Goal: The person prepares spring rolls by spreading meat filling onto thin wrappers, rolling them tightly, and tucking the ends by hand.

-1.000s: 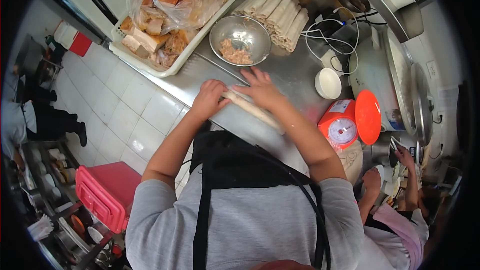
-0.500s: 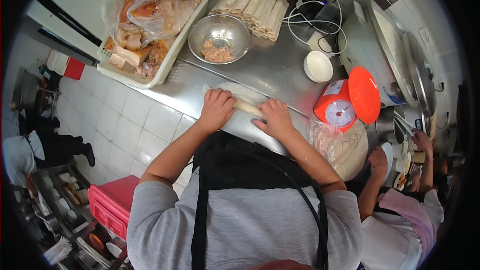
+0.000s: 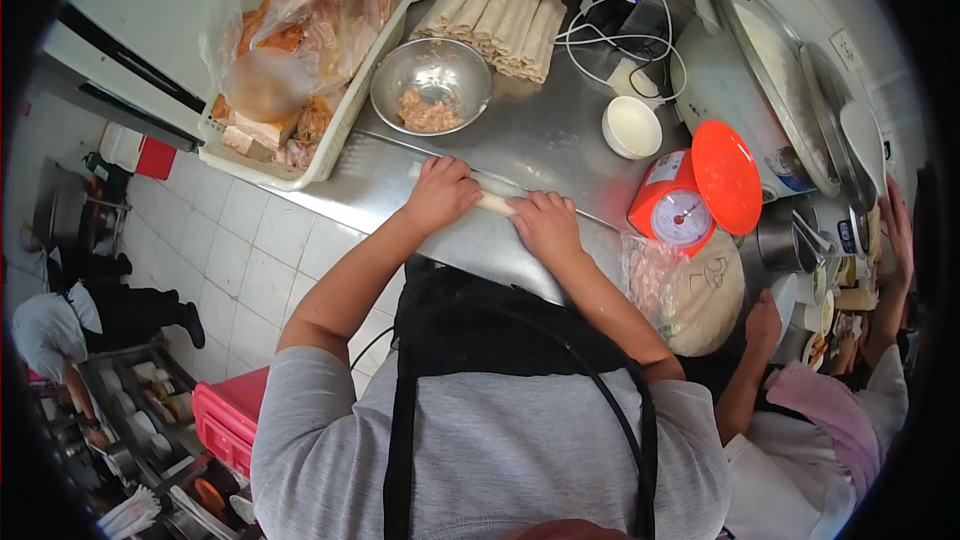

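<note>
A pale, thin filled roll (image 3: 494,203) lies on the steel counter near its front edge, its middle showing between my hands. My left hand (image 3: 446,195) is curled over the roll's left end. The fingers of my right hand (image 3: 546,227) rest closed over its right end. Just beyond, a metal bowl (image 3: 386,90) holds some pink minced meat (image 3: 428,112). Behind that, several similar pale rolls (image 3: 495,15) are stacked in a pile.
At left stands a white crate (image 3: 335,130) of cooked meat and plastic bags. To the right are a white cup (image 3: 631,127), an orange scale (image 3: 690,202), a bagged round pale stack (image 3: 705,300) and white cables (image 3: 600,35). A co-worker (image 3: 810,440) stands close on my right.
My hands have come closer together, and less of the roll shows between them. The co-worker on the right has reached farther forward. At left, another person has bent toward the containers.
</note>
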`<state>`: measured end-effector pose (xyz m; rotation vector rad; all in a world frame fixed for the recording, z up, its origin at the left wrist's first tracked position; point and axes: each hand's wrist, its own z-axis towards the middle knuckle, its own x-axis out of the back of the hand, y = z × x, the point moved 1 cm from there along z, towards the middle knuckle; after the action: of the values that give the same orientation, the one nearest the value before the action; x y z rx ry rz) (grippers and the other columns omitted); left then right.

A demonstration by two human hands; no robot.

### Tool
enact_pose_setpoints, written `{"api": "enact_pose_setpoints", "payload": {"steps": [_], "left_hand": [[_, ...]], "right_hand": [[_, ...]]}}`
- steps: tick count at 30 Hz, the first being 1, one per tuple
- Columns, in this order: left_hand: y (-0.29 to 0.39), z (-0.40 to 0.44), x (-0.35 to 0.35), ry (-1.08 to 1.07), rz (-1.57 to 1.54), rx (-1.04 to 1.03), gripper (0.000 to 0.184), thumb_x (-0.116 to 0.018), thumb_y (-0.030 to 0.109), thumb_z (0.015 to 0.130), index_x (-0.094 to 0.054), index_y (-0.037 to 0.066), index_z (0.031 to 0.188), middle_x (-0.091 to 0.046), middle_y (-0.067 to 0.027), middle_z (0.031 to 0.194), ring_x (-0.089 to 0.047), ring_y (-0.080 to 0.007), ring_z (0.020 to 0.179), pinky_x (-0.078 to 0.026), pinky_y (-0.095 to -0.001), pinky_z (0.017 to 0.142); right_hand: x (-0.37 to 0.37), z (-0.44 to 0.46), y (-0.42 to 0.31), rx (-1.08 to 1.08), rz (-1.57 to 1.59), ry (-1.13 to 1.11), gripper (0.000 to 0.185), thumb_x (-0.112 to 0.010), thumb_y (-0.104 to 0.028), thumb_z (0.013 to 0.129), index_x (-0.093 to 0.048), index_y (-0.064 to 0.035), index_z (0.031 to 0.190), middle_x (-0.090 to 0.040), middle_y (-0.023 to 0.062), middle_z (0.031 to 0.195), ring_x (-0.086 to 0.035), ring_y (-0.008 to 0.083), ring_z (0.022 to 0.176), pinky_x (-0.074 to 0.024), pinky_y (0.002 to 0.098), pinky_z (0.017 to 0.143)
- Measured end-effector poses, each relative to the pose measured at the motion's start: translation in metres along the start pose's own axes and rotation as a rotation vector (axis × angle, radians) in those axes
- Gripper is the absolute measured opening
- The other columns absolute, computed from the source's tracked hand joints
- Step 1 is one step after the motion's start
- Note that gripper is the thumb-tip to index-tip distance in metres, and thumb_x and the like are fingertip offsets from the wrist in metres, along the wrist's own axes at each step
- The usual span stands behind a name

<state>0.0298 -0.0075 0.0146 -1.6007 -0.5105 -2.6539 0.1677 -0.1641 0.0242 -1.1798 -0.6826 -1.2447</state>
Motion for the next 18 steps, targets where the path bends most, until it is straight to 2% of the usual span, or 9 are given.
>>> {"api": "enact_pose_setpoints", "payload": {"steps": [6,8,11,14,18], "left_hand": [[0.012,-0.002,-0.005,0.14,0.107,-0.027,0.017,-0.066,0.021,0.068,-0.062,0.014,0.083,-0.053,-0.0009,0.084,-0.048,-0.0194,0.091,-0.033,-0.0386,0.083],[0.016,-0.003,-0.005,0.123,0.056,-0.029,0.02,-0.066,0.022,0.068,-0.061,0.013,0.085,-0.053,-0.0005,0.083,-0.049,-0.0191,0.09,-0.033,-0.0381,0.083],[0.013,0.002,-0.008,0.095,0.021,-0.045,0.02,-0.066,0.023,0.068,-0.062,0.014,0.086,-0.054,-0.0002,0.082,-0.05,-0.019,0.088,-0.034,-0.0372,0.082],[0.004,0.009,-0.013,0.01,0.007,-0.04,0.019,-0.065,0.024,0.069,-0.063,0.014,0.085,-0.054,-0.0005,0.082,-0.05,-0.0193,0.087,-0.034,-0.0363,0.082],[-0.004,0.015,-0.017,-0.113,-0.056,0.011,0.017,-0.064,0.023,0.07,-0.064,0.014,0.084,-0.055,-0.0011,0.084,-0.05,-0.02,0.087,-0.034,-0.0356,0.081]], "right_hand": [[-0.002,0.007,0.01,-0.109,0.123,-0.082,0.019,-0.063,-0.02,0.073,-0.066,-0.0186,0.092,-0.055,0.0021,0.082,-0.052,0.0203,0.082,-0.0356,0.0356,0.073],[-0.006,0.008,0.015,-0.139,0.151,-0.097,0.017,-0.062,-0.019,0.074,-0.066,-0.0175,0.09,-0.055,0.0029,0.083,-0.052,0.0211,0.082,-0.0357,0.0359,0.074],[0.0,0.015,0.005,-0.116,-0.067,0.003,0.016,-0.062,-0.018,0.073,-0.065,-0.0161,0.089,-0.054,0.0035,0.086,-0.052,0.0228,0.082,-0.0365,0.0363,0.074],[0.006,0.02,-0.008,-0.017,-0.035,0.081,0.018,-0.064,-0.018,0.072,-0.063,-0.0153,0.089,-0.054,0.0033,0.088,-0.051,0.0235,0.082,-0.0379,0.0375,0.073],[-0.01,0.023,0.002,-0.073,0.002,-0.019,0.02,-0.065,-0.019,0.071,-0.062,-0.0171,0.091,-0.055,0.0028,0.088,-0.053,0.0235,0.083,-0.0397,0.0395,0.073]]}}
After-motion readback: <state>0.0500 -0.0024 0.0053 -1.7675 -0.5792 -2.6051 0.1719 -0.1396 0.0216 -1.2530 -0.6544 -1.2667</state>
